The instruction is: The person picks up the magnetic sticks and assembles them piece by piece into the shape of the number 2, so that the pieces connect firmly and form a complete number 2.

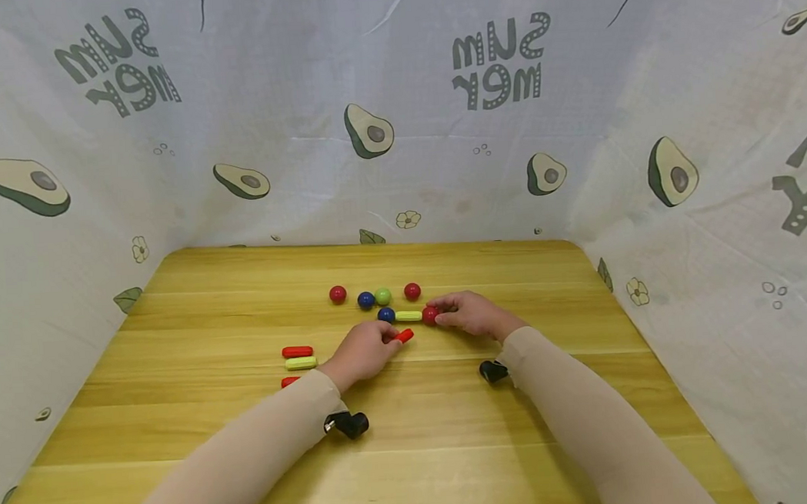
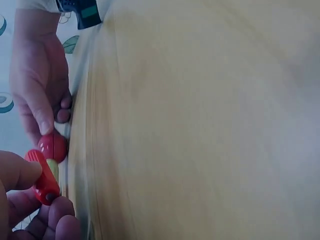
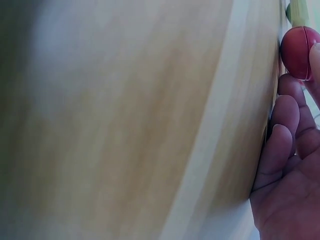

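My left hand (image 1: 366,352) pinches a red rod (image 1: 405,335) between thumb and fingers; in the left wrist view the red rod (image 2: 44,176) has a dark hole at its near end. Just beyond it on the table lies a yellow-green rod (image 1: 408,316), with a blue ball (image 1: 386,315) at its left end and a red ball (image 1: 430,315) at its right end. My right hand (image 1: 473,314) grips that red ball with thumb and fingers, its other fingers lying by the tabletop. In the right wrist view the red ball (image 3: 298,52) shows a seam line.
Behind the joined pieces sit a red ball (image 1: 337,294), a blue ball (image 1: 366,300), a green ball (image 1: 382,296) and another red ball (image 1: 412,291). At left lie a red rod (image 1: 297,352), a yellow-green rod (image 1: 301,363) and a partly hidden red rod (image 1: 290,381). Printed cloth (image 1: 441,180) surrounds the wooden table (image 1: 444,465).
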Demonstrator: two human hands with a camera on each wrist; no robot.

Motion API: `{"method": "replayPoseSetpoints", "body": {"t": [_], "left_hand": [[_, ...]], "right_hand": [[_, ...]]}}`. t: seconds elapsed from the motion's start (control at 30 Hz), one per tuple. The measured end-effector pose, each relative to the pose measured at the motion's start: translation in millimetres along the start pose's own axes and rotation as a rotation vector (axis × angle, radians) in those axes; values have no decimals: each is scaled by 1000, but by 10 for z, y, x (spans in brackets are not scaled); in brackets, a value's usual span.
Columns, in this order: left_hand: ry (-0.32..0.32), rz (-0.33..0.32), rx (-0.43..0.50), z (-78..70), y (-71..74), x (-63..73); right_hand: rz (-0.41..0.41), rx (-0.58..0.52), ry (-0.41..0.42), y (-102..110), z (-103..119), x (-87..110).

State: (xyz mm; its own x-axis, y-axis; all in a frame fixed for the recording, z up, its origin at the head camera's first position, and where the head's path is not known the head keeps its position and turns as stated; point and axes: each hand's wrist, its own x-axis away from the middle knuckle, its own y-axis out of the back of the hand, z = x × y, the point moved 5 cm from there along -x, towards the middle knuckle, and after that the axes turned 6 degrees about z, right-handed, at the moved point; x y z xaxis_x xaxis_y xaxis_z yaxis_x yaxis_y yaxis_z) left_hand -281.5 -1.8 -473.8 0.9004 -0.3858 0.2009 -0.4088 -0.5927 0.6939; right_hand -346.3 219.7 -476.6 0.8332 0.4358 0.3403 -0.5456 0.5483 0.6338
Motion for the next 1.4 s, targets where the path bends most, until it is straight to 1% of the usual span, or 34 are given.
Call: {"method": "replayPoseSetpoints", "body": {"t": [0.1, 0.27, 0.43, 0.6, 0.67, 0.8, 1.0, 1.2, 1.4], "left_hand": [[5, 1, 23, -54, -73, -42], [26, -4, 32, -104, -170, -101], [54, -12, 52, -180, -200, -122], [74, -21, 35, -263, -216, -133], [82, -29, 38, -281, -226, -138], [106, -37, 75, -294, -252, -146], [144, -46, 133, -284, -293, -174], [151, -61, 163, -300, -322, -191], [148, -75, 165, -315, -329, -208]], "right_hand": [[1, 11, 12, 0, 5, -2], [-1, 16, 11, -4, -1, -12], [-2, 24, 15, -10, -3, -8], [-3, 40, 22, -21, 2, -5], [-3, 30, 17, -24, -1, -5], [-6, 1, 6, -28, 0, -4], [-6, -8, 4, -40, 15, 7], [-9, -10, 8, -36, 5, 15], [-11, -13, 21, -30, 8, 18]]}}
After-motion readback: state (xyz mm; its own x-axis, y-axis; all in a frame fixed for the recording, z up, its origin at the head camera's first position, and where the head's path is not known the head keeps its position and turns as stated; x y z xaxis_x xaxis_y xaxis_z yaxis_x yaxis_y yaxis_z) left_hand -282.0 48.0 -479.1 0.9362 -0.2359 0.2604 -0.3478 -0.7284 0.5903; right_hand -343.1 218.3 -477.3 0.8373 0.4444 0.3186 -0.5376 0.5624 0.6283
